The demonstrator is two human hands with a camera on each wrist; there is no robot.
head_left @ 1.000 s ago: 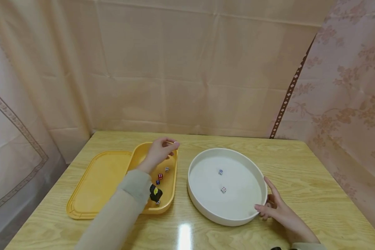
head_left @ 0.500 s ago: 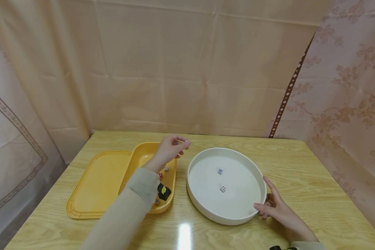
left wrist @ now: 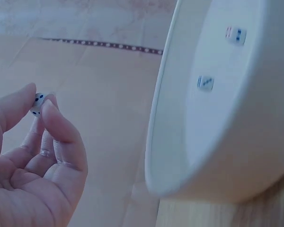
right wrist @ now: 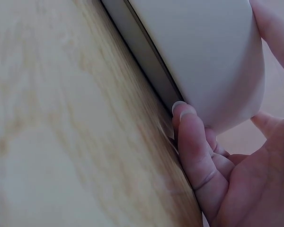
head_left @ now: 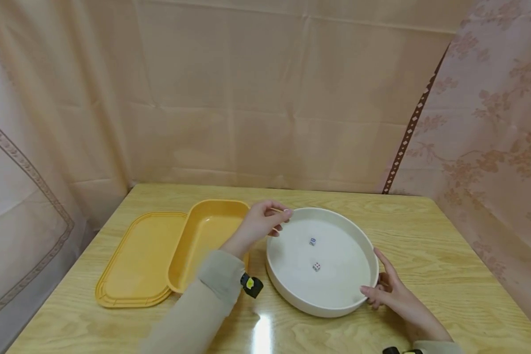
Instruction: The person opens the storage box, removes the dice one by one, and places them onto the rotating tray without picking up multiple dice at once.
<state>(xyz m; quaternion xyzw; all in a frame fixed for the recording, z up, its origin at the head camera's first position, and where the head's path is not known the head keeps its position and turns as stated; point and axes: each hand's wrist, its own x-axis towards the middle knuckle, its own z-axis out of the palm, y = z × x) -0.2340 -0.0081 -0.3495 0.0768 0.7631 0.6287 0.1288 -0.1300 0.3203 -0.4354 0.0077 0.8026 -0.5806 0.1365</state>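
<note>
My left hand (head_left: 260, 224) pinches a white die (left wrist: 37, 105) with dark blue pips between thumb and index fingertip. In the head view it hangs over the far-left rim of a round white tray (head_left: 287, 291); that die hardly shows there. On the tray floor lie two white dice, one with blue pips (head_left: 312, 241) and one with red pips (head_left: 316, 266) on top. My right hand (head_left: 391, 292) grips the tray's right side, thumb over the rim. In the right wrist view, curled fingers (right wrist: 191, 135) press at the tray's lower edge (right wrist: 217, 94).
Left of the tray stands a yellow rectangular box (head_left: 194, 241), partly behind my left forearm, which hides its right side. A flat yellow lid (head_left: 137, 260) lies against the box's left. The wooden table (head_left: 425, 236) ends at a beige curtain (head_left: 265, 123).
My left hand has moved right with the pinched die, from over the yellow box to the white tray's rim. The forearm now covers the dice in the box. The right hand stays put.
</note>
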